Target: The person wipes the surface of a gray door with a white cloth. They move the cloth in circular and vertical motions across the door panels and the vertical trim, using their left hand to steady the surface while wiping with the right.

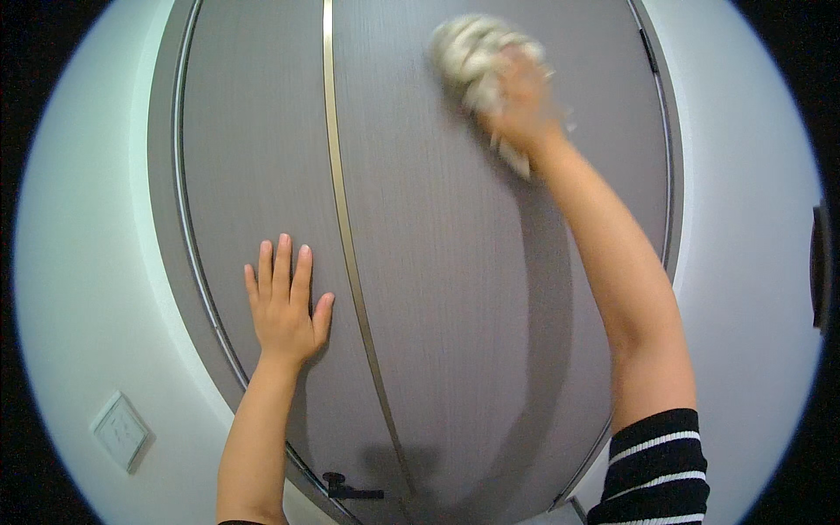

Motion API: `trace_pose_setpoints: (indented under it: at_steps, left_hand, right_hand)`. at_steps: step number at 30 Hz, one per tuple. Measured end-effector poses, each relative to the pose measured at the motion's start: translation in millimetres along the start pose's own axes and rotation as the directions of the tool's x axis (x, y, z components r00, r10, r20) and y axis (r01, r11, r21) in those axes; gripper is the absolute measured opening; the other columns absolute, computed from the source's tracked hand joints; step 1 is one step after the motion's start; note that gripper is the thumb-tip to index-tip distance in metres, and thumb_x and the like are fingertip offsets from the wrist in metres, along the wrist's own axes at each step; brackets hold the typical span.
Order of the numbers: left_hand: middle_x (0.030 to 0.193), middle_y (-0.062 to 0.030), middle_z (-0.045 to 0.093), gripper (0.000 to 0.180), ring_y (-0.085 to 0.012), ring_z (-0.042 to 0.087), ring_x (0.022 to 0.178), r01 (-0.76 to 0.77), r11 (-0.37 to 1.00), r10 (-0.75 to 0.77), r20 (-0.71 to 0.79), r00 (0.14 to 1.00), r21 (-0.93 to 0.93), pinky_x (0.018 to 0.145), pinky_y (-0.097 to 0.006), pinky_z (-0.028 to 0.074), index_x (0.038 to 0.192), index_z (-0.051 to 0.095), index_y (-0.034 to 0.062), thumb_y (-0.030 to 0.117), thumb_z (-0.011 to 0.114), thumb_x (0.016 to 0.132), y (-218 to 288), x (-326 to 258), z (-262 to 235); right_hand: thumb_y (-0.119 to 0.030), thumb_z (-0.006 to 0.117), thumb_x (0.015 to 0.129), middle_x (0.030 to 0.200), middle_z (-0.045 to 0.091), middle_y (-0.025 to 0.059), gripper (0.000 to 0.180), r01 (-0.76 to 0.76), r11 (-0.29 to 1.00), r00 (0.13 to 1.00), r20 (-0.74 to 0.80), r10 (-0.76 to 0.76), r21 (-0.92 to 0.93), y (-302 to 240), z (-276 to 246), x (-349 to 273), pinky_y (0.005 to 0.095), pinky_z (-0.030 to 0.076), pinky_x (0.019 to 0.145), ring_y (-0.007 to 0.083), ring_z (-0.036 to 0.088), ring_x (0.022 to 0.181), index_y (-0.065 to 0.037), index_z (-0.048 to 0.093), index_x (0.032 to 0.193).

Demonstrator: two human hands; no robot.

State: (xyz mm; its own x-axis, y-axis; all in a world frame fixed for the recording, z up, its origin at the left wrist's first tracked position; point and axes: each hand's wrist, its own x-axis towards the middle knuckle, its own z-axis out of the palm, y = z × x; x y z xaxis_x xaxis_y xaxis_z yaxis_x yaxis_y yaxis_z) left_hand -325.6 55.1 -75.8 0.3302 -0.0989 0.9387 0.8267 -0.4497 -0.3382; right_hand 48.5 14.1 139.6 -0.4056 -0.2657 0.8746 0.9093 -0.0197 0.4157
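right hand (518, 96) is up high on the grey door (437, 289), fingers closed around a pale crumpled cloth (472, 51) and pressing it to the panel near the top right, the hand blurred with motion. left hand (284, 306) sits lower and to the left, open and flat, palm on the door just left of the thin metal strip (346, 227) running down its face. so this looks like the wiping step, upper right section in hand. judging by that, the next stroke calls for steady pressure and a sweep across or down the panel, with the flat hand bracing. dark door handle (343, 488) sits low, near the bottom edge; a wall switch (121, 430) is at lower left.
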Motion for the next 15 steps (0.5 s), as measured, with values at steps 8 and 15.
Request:
trace_pose_setpoints:
  at_steps: [8,15]
  left_hand:
    - [0.152,-0.0145,0.032,0.061,-0.036,0.024,0.142,0.024,0.999,-0.026,0.051,0.998,0.034,0.114,-0.053,0.013,0.142,0.042,0.0081,0.035,0.054,0.089,-10.9,-7.8,-6.6]
    - [0.152,-0.0151,0.031,0.066,-0.0365,0.022,0.142,-0.042,0.999,0.043,-0.012,0.999,0.034,0.112,-0.057,0.013,0.141,0.043,0.0095,0.043,0.059,0.086,-19.2,-1.4,-7.0]
  right_hand:
    - [-0.037,0.068,0.071,0.139,0.048,0.0143,0.054,0.095,0.975,0.959,0.244,-0.145,0.203,-146.5,-17.5,-15.6,0.0567,0.03,0.108,0.0374,0.032,0.138,-0.026,0.062,0.124]
    - [-0.014,0.07,0.07,0.139,0.049,0.0048,0.047,0.39,0.848,0.787,0.347,-0.51,0.359,-147.1,-29.8,0.3,0.0534,0.026,0.113,0.029,0.035,0.138,-0.024,0.065,0.116]
